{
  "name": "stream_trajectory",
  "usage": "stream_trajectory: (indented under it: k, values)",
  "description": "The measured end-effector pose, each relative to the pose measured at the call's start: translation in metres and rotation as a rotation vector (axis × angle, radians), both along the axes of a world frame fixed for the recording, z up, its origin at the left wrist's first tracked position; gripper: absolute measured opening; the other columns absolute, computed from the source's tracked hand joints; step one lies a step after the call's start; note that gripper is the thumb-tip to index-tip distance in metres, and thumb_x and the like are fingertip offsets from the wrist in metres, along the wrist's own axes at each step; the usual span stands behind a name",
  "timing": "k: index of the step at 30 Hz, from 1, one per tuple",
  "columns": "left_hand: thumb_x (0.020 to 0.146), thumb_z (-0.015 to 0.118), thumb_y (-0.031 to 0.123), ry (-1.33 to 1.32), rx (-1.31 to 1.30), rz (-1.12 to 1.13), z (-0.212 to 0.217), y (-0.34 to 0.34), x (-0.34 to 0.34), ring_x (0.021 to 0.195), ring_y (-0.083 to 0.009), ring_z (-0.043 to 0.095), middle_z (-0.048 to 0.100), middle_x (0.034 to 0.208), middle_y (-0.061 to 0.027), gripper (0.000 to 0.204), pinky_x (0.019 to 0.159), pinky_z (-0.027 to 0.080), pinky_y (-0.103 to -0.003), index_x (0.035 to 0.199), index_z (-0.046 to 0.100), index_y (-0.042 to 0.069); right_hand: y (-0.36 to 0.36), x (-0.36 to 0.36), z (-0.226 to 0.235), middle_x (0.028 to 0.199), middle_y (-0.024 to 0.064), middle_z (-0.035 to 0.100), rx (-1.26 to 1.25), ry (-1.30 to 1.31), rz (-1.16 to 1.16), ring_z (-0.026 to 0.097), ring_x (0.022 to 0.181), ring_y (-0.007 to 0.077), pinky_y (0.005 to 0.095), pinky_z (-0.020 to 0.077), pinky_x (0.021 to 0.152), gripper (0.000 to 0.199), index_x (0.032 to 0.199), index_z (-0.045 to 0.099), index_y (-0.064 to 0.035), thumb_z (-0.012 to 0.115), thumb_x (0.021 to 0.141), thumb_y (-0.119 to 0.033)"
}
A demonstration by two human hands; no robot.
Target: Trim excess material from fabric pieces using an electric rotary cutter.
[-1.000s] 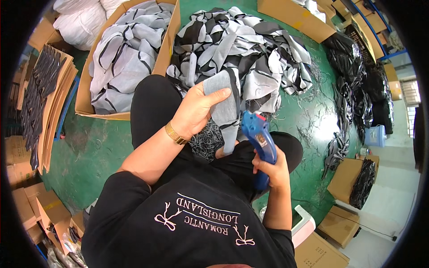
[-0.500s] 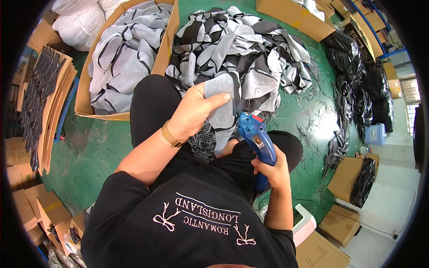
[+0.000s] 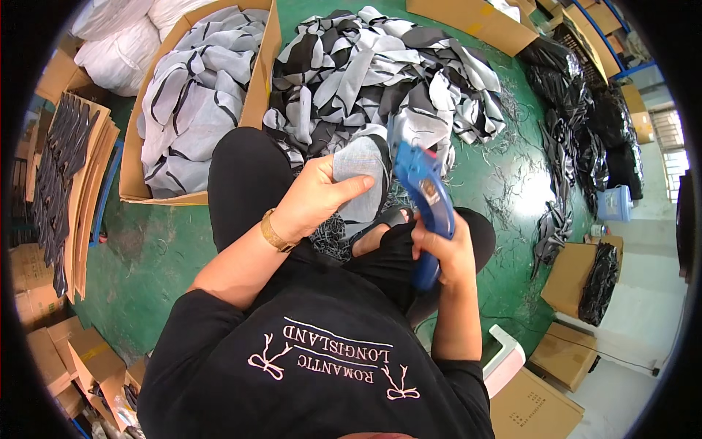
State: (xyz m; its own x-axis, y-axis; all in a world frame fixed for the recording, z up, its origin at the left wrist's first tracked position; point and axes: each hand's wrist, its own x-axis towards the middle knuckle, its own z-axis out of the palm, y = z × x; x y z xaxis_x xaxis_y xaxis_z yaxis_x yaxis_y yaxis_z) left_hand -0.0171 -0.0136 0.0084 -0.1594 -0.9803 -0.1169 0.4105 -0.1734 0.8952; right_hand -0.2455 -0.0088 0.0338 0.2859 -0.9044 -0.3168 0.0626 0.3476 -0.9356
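My left hand [image 3: 318, 201] grips a grey fabric piece with a black edge [image 3: 363, 175] above my lap. A gold bracelet [image 3: 273, 232] sits on that wrist. My right hand [image 3: 446, 252] is closed around the handle of a blue tagging gun [image 3: 423, 197], whose head points up beside the right edge of the fabric piece. Just beyond both hands a heap of grey, white and black fabric pieces [image 3: 380, 69] lies on the green floor [image 3: 157, 256]. My black trousers and black top fill the lower middle of the view.
A cardboard box [image 3: 131, 175] of grey and white fabric pieces stands at my left. Stacked cardboard sheets with dark pieces [image 3: 62, 175] lie farther left. Black bags [image 3: 585, 110], a box [image 3: 578, 274] and a small blue container [image 3: 613, 203] are at the right. White sacks [image 3: 124, 33] sit top left.
My right hand has raised the blue gun up and toward the fabric piece. My left hand has shifted slightly and keeps the piece.
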Motion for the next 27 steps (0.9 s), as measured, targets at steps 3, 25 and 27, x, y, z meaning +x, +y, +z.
stream_trajectory:
  k: [3, 25, 27]
  values:
    - [0.088, 0.064, 0.007, 0.134, 0.057, -0.016, 0.001, 0.002, -0.007, 0.087, -0.0080, 0.062, 0.066, 0.099, -0.0011, 0.024, 0.077, 0.051, -0.025, 0.111, 0.063, 0.001, -0.017, 0.012, 0.007, 0.076, 0.0050, 0.059, -0.087, 0.036, -0.030, 0.056, 0.060, 0.0118, 0.0244, 0.0471, 0.057, 0.039, 0.100, 0.057, 0.0025, 0.076, 0.069, -0.010]
    - [0.086, 0.067, 0.012, 0.367, 0.103, -0.103, -0.007, -0.031, 0.019, 0.103, -0.0162, 0.062, 0.063, 0.115, -0.0082, 0.043, 0.091, 0.050, -0.032, 0.124, 0.052, -0.001, 0.003, -0.039, -0.040, 0.068, 0.0077, 0.059, 0.283, -0.226, 0.307, 0.057, 0.051, 0.0181, 0.0274, 0.0468, 0.050, 0.036, 0.089, 0.059, 0.0039, 0.076, 0.060, -0.008]
    - [0.086, 0.067, 0.009, 0.378, 0.139, -0.105, -0.003, -0.029, 0.016, 0.099, -0.0148, 0.063, 0.064, 0.111, -0.0069, 0.038, 0.088, 0.051, -0.031, 0.121, 0.055, 0.000, 0.004, -0.041, -0.040, 0.068, 0.0078, 0.059, 0.288, -0.207, 0.313, 0.057, 0.051, 0.0181, 0.0276, 0.0471, 0.050, 0.035, 0.090, 0.059, 0.0038, 0.076, 0.060, -0.007]
